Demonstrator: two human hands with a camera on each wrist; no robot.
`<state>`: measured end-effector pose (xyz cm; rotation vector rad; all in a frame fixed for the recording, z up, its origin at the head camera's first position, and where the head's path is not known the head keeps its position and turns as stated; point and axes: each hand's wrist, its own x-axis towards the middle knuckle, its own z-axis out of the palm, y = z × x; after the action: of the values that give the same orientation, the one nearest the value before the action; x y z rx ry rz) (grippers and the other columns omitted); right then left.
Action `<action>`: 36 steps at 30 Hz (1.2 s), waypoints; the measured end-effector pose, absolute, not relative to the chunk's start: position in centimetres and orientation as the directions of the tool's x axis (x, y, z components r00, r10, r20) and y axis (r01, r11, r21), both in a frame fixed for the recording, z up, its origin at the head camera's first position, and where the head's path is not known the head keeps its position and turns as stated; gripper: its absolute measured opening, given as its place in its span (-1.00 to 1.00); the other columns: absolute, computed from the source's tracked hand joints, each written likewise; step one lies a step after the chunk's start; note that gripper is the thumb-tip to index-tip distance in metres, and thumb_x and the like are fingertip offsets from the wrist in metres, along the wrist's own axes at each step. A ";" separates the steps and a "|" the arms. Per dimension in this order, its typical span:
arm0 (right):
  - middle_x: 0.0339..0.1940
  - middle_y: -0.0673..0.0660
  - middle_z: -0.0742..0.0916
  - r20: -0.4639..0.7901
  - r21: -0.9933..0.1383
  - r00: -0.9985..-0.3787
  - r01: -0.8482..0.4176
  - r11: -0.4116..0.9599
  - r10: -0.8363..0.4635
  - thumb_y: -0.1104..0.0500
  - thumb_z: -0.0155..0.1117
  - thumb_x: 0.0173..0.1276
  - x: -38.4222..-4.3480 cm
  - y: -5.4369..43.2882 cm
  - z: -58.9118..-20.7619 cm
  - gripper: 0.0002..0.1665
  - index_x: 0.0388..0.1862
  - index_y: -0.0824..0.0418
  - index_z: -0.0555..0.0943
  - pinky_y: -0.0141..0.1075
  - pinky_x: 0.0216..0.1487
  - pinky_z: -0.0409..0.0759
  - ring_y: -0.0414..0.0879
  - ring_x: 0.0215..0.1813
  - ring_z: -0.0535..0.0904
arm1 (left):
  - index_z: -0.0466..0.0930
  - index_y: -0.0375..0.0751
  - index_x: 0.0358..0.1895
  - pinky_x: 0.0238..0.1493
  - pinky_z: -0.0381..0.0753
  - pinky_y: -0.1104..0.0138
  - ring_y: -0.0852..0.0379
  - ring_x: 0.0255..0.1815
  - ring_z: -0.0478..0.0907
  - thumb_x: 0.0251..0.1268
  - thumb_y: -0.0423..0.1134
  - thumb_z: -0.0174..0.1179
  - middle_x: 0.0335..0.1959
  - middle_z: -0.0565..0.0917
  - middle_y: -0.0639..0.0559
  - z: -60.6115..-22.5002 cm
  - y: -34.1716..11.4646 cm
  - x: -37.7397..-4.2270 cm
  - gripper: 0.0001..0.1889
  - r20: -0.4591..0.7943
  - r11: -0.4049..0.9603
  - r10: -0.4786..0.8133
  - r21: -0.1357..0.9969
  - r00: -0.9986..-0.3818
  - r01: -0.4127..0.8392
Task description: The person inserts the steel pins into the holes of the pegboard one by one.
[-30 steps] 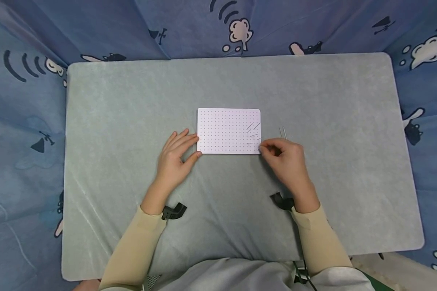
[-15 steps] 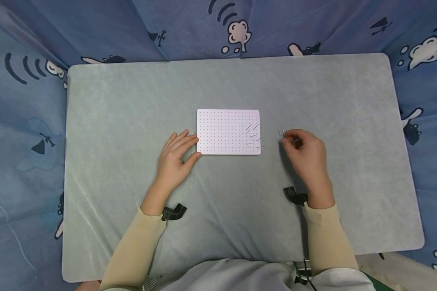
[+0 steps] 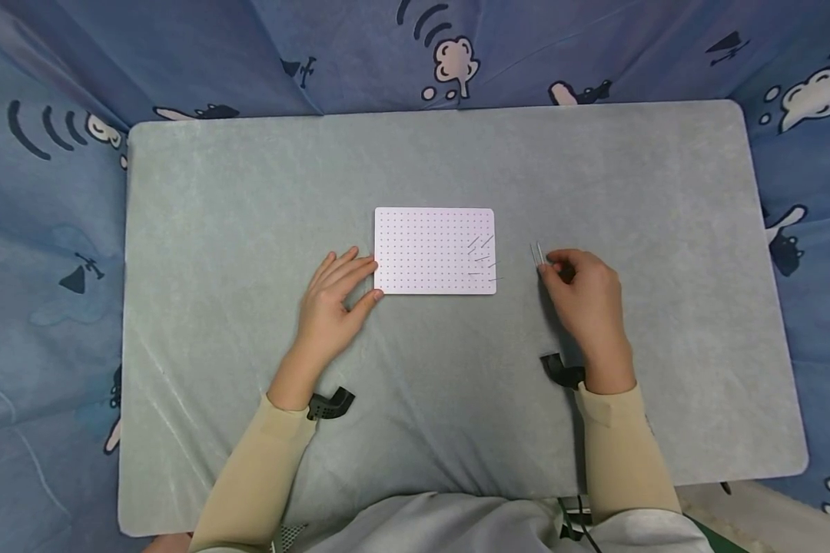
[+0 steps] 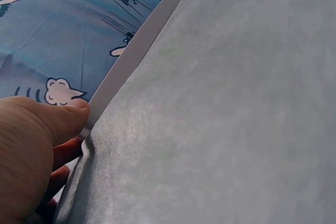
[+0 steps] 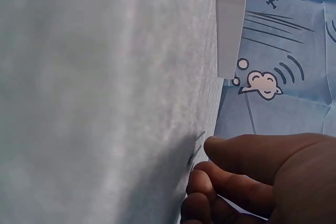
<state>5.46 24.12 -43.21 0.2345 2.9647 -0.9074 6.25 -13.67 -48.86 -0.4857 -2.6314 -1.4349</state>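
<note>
L hand (image 3: 327, 309), fingers mostly straight, touches left side of board (image 3: 415, 250), mid-tabletop (image 3: 249, 184); R hand (image 3: 584, 298) has fingertips at 2 loose pins (image 3: 540, 253), can't tell if gripping. Loose pins lie just L of R hand (nearer one), long axis approx. far-to-near tabletop edge, btwn it & board w/ standing pins (image 3: 482, 258).
</note>
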 end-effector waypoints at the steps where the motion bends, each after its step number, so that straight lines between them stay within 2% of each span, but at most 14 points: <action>1: -0.20 0.25 0.77 -0.079 -0.553 -0.988 0.155 0.819 0.134 0.15 0.39 0.62 5.5 24.1 -43.3 -0.70 0.10 0.37 0.79 -0.11 -0.15 0.53 0.13 -0.21 0.65 | 0.74 -0.34 0.29 0.79 0.08 0.04 -0.15 0.60 0.45 0.38 -0.25 0.55 0.37 0.72 -0.15 -48.8 -13.7 6.2 -0.52 0.243 0.503 0.225 0.801 -0.944 0.326; 16: -0.20 0.27 0.77 -0.092 -0.546 -0.989 0.149 0.825 0.118 0.24 0.40 0.58 5.3 24.1 -43.3 -0.78 0.03 0.39 0.79 -0.04 -0.09 0.57 0.16 -0.17 0.67 | 0.74 -0.36 0.29 0.79 0.08 0.04 -0.16 0.60 0.45 0.37 -0.27 0.56 0.37 0.71 -0.17 -48.8 -13.7 6.3 -0.52 0.236 0.506 0.224 0.801 -0.946 0.320; 26: -0.20 0.29 0.81 -0.118 -0.541 -0.986 0.165 0.824 0.120 0.25 0.38 0.60 5.3 24.1 -43.2 -0.79 0.04 0.38 0.81 -0.07 -0.15 0.58 0.16 -0.19 0.70 | 0.74 -0.36 0.29 0.79 0.08 0.06 -0.16 0.59 0.46 0.37 -0.27 0.56 0.36 0.72 -0.16 -48.7 -13.7 6.3 -0.52 0.228 0.513 0.227 0.799 -0.947 0.315; 36: -0.27 0.28 0.79 -0.108 -0.537 -0.987 0.155 0.829 0.115 0.31 0.30 0.55 5.1 24.0 -43.4 -0.81 -0.02 0.38 0.80 -0.14 -0.24 0.51 0.12 -0.29 0.63 | 0.74 -0.36 0.30 0.79 0.08 0.06 -0.16 0.60 0.45 0.38 -0.27 0.56 0.36 0.72 -0.17 -48.7 -13.7 6.2 -0.52 0.230 0.511 0.228 0.799 -0.946 0.318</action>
<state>5.09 23.96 -43.39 0.2169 2.9356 -0.8718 6.18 -13.67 -48.74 -0.4792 -2.6467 -1.4297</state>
